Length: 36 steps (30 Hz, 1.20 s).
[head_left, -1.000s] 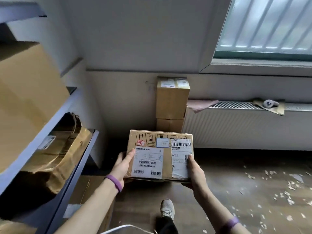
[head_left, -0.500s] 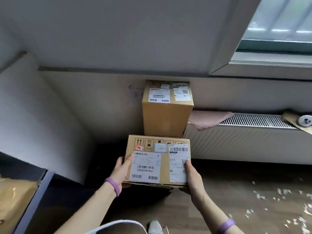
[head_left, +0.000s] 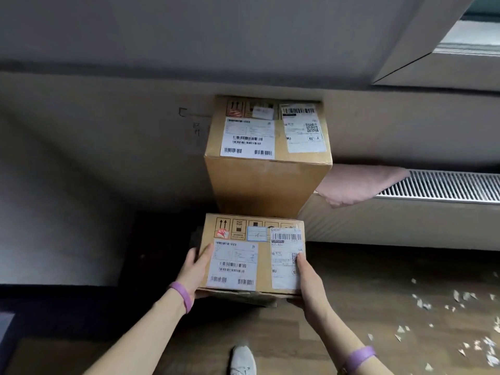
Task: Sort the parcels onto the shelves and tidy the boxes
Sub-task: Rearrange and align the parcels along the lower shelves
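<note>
I carry a flat cardboard parcel (head_left: 263, 255) with white shipping labels in front of me. My left hand (head_left: 193, 269) grips its left edge, thumb on top and fingers underneath. Its right edge is held by my right hand (head_left: 307, 277), thumb lying over a label. Just beyond it stands a tall stack of cardboard boxes (head_left: 267, 163) against the wall; the top box bears similar labels. The held parcel's far edge hides the foot of that stack.
A white radiator (head_left: 405, 220) runs along the wall to the right, with a pink cloth (head_left: 359, 185) draped over its left end. Paper scraps (head_left: 465, 320) litter the wooden floor at right. My shoe (head_left: 243, 359) shows at the bottom. A window recess (head_left: 446, 50) is upper right.
I have walked closer to the box stack, which now looms larger. The shelf unit at left has slid out of view. Both hands keep the same hold on the parcel.
</note>
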### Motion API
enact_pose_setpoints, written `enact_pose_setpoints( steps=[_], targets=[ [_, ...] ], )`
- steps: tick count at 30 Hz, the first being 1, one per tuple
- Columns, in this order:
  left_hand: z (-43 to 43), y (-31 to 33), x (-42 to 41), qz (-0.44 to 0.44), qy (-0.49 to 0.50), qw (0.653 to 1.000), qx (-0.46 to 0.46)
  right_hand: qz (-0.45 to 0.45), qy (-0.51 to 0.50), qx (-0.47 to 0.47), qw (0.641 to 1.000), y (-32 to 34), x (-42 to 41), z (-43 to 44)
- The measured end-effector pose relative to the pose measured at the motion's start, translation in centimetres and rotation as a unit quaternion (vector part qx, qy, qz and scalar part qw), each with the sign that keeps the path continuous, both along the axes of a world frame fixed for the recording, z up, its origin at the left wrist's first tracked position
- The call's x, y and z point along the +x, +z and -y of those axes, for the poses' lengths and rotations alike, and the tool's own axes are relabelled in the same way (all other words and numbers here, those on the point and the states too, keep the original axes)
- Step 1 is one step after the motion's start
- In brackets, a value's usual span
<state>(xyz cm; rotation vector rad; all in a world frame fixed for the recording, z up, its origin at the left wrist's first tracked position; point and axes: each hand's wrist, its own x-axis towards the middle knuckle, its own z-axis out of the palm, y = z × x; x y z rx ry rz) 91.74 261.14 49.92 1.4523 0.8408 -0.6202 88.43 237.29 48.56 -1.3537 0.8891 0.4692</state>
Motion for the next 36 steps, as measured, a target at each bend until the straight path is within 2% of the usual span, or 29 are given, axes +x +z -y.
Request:
enact_pose_setpoints(
  steps=[7,13,17,21,24,27,31,36],
  targets=[
    [-0.1,-1.5,1.2,-0.007,0.016,0.999,0.031,0.05,0.054,-0.043,0.996,-0.4,1.1,-0.4],
    [-0.2,0.6,1.4,0.017,0.005,0.999,0.032,0.076,0.072,-0.154,0.983,1.3,1.3,-0.1],
    [0.0,2.8,0.9,0.024,0.008,0.999,0.037,0.167,0.109,-0.237,0.951,3.6,1.5,-1.1],
    [0.1,4.1,0.0,0.025,-0.015,0.999,0.015,0.159,0.174,-0.307,0.922,4.2,1.2,-2.2],
    [0.1,4.4,-0.8,0.021,-0.039,0.999,0.011,0.115,0.22,-0.353,0.902,4.6,0.7,-2.4],
    [0.1,4.8,-1.2,0.032,-0.031,0.999,0.007,0.112,0.206,-0.36,0.903,5.2,0.0,-2.3],
    [-0.1,6.1,-1.7,0.038,-0.009,0.999,-0.006,0.155,0.223,-0.349,0.897,6.4,-0.8,-3.2],
    [-2.4,9.3,-3.9,0.063,0.02,0.998,0.005,0.197,0.28,-0.282,0.896,9.3,-0.6,-7.2]
  ],
)
